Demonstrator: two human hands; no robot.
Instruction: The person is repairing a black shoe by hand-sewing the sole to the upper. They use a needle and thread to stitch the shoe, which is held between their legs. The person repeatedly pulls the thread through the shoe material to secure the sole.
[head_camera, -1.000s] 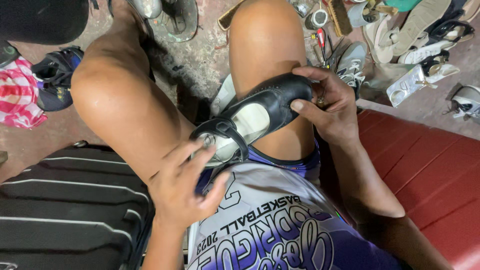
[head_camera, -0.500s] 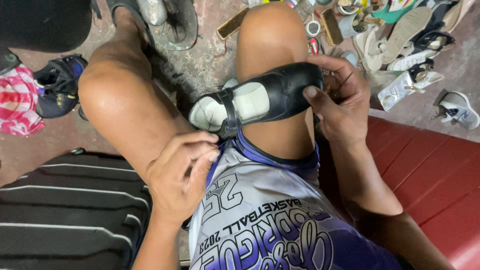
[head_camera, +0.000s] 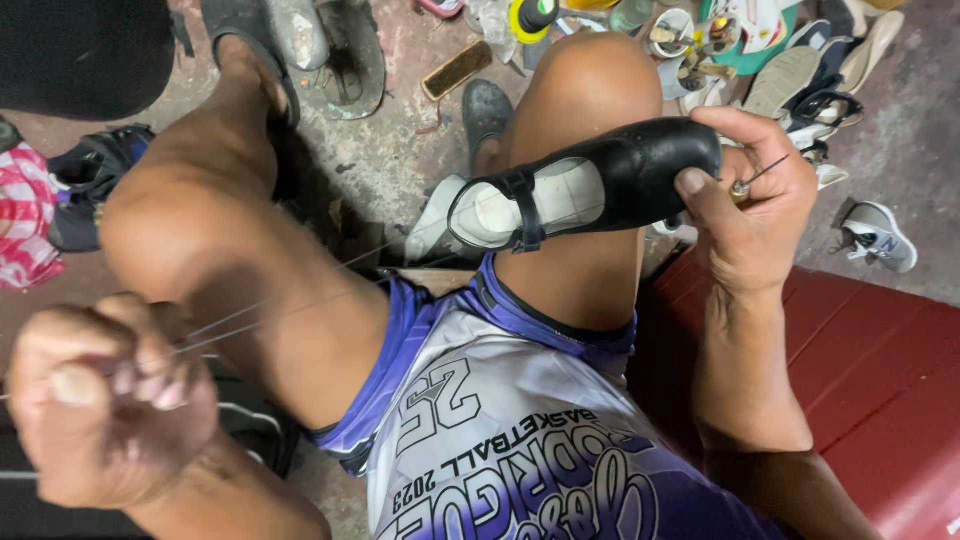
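While a black strapped shoe (head_camera: 590, 185) is steadied on the right knee (head_camera: 590, 90), its toe end is gripped by the right hand (head_camera: 755, 215), thumb pressed on the upper and fingers wrapped underneath. A thin awl or needle (head_camera: 762, 175) is pinched in that same hand, its metal tip poking out past the knuckles. The shoe is laid on its side, pale insole visible, strap closed across the opening. Fine thread (head_camera: 290, 305) is stretched taut from the shoe's heel area across the left thigh to the left hand (head_camera: 105, 405), which is clenched into a fist around it, low at the left of the view and blurred. Purple-and-white shorts (head_camera: 500, 430) are worn. A red seat (head_camera: 880, 370) is seen under the right forearm. The concrete floor (head_camera: 400, 150) beyond the knees is littered with loose soles, sandals, a brush (head_camera: 457, 68), small tins and a white sneaker (head_camera: 880, 235). A pink checked cloth (head_camera: 25, 215) is seen at the left edge.
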